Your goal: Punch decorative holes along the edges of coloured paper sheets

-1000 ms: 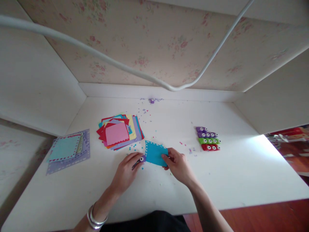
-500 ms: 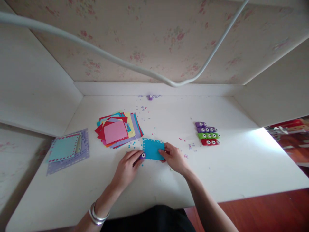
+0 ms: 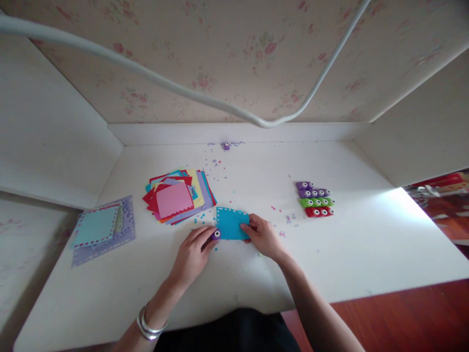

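Note:
My left hand (image 3: pixel 198 244) is closed around a small purple craft punch (image 3: pixel 216 234), which sits at the left edge of a blue sheet of paper (image 3: pixel 232 224). Small holes run along the sheet's top edge and down its upper left side. At the sheet's right edge, my right hand (image 3: pixel 262 236) pinches the paper between thumb and fingers. Tiny blue cut-outs (image 3: pixel 200 219) lie on the table just left of the sheet.
A pile of coloured paper (image 3: pixel 175 199) lies left of centre. Farther left are hole-edged sheets (image 3: pixel 95 226). Rows of purple, green and red punches (image 3: pixel 317 202) stand at right. Another purple punch (image 3: pixel 226 145) is by the back wall. A white cable (image 3: pixel 220 106) hangs in front.
The camera view has shifted slightly. Both hands keep their hold on the punch and the blue sheet, with hardly any movement.

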Demonstrator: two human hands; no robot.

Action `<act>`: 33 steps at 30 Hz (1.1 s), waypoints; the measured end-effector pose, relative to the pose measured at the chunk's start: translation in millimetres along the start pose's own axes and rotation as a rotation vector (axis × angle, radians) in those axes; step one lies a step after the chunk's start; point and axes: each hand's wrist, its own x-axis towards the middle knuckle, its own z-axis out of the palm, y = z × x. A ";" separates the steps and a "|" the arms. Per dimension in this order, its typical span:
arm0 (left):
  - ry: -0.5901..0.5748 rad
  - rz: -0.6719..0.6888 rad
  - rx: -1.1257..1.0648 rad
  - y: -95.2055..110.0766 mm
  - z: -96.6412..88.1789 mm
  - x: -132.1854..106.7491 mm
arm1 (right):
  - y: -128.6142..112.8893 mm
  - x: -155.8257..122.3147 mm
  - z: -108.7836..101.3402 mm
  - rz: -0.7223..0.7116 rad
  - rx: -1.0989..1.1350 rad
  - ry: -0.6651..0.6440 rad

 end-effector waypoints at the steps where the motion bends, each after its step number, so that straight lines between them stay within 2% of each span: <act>1: 0.001 -0.002 -0.002 0.1 -0.1 0.0 | 0.2 0.0 0.3 0.001 0.006 0.001; 12: -0.003 -0.015 -0.011 3.9 -1.5 0.8 | 0.7 -0.4 2.6 0.013 0.007 0.006; 21: -0.018 -0.072 -0.040 23.2 -19.3 8.7 | 0.1 -0.6 2.3 0.012 0.045 -0.006; 24: -0.050 -0.104 -0.103 24.7 -16.6 13.0 | -0.3 -0.5 2.5 0.009 0.045 -0.010; 30: -0.040 -0.162 -0.163 20.6 -9.1 23.2 | -0.9 -1.4 3.1 0.023 0.018 0.007; 33: -0.101 -0.234 -0.168 17.7 -8.3 30.7 | -0.2 -2.2 3.8 0.023 -0.004 0.020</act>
